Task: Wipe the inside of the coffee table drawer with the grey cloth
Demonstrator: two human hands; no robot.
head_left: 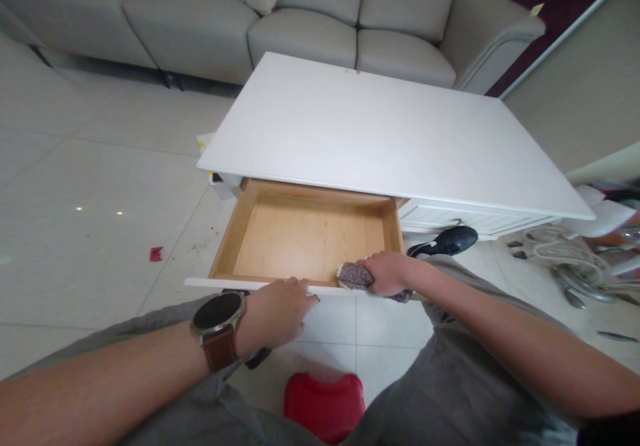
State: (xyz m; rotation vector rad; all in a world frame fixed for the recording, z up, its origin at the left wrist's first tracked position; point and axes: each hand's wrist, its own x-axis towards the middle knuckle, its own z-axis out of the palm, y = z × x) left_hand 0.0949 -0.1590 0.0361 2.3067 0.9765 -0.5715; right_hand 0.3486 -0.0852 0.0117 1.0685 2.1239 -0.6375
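Observation:
A wooden drawer (305, 233) is pulled out from under a white table (380, 126); nothing lies inside it. My left hand (277, 313), with a watch on the wrist, grips the drawer's white front edge (210, 284) with curled fingers. My right hand (390, 274) is closed on a grey-brown cloth (354, 277) and presses it on the drawer's front edge near the right corner.
A grey sofa (310, 26) stands behind the table. A red stool (325, 406) shows between my knees. My black shoe (447, 241) rests under the table. Cables and clutter (570, 259) lie at the right; a red scrap (156, 254) lies on the tiled floor.

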